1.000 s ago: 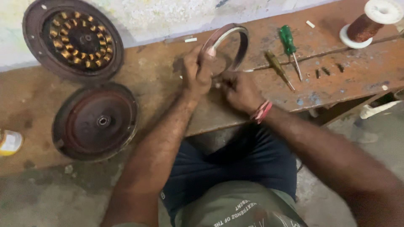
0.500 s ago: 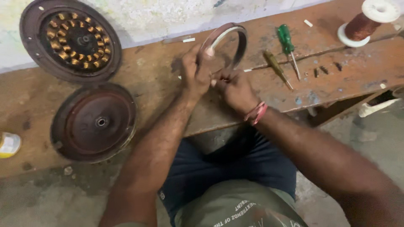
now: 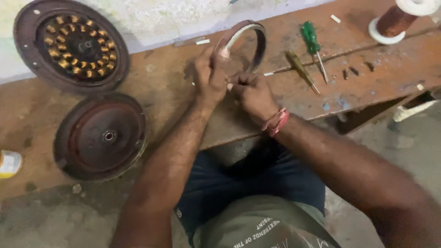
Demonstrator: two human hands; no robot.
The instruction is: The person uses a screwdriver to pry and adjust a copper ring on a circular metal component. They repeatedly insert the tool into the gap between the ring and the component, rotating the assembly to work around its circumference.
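The rusty brown metal ring [image 3: 245, 43] stood on its edge on the worn, rust-stained wooden bench [image 3: 183, 105], tilted up and leaning a little away from the person, its open face turned roughly toward them. Its near-left rim was the part in hand. The left hand [image 3: 209, 78] had closed round that rim from the left, thumb up against the inner edge, and carried the ring's weight. The right hand [image 3: 250, 94], with a red thread band at the wrist, sat just below and to the right, its fingers pinched together at the foot of the same stretch of rim; it seemed to nip something small and pale there, though the view was too blurred to say what. So the ring rose up and away from both grips, the left hand being the nearer and higher on it.

To the right lay a green-handled screwdriver [image 3: 313, 46] and a brown-handled screwdriver [image 3: 301, 69], both pointing down toward the bench's near edge, near the ring but not touching it. Farther right stood a spool of copper wire [image 3: 397, 20]. Well off to the left lay a round motor stator with copper coils [image 3: 71, 43] and a dark round motor cover [image 3: 101, 135].
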